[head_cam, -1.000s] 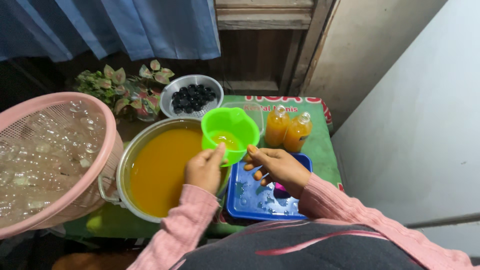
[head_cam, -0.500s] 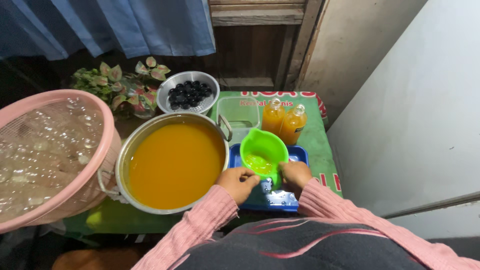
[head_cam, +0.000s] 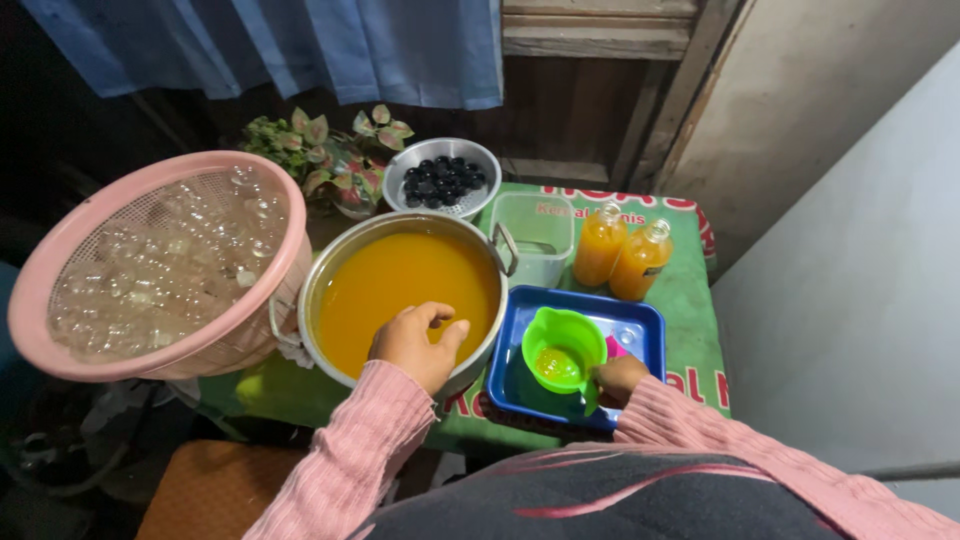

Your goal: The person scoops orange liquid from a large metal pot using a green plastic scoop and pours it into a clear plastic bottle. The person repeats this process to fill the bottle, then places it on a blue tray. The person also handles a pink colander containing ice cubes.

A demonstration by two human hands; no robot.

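A large metal pot (head_cam: 325,285) full of orange liquid stands at the middle of the table. My left hand (head_cam: 415,345) hovers over its near rim, fingers loosely curled and apart, holding nothing. To the right lies a blue tray (head_cam: 640,325). A green plastic funnel (head_cam: 563,350) with some orange liquid in it stands in the tray. My right hand (head_cam: 620,378) grips the funnel by its handle at the near side. What is under the funnel is hidden.
A pink basket (head_cam: 60,270) of clear empty bottles sits left of the pot. Behind are a bowl of dark caps (head_cam: 442,178), a clear plastic container (head_cam: 535,235), two filled orange bottles (head_cam: 620,255) and a leafy plant (head_cam: 330,150). A pale wall rises on the right.
The green funnel came down from above the pot into the blue tray. My left hand let go of it and moved left to the pot's rim.
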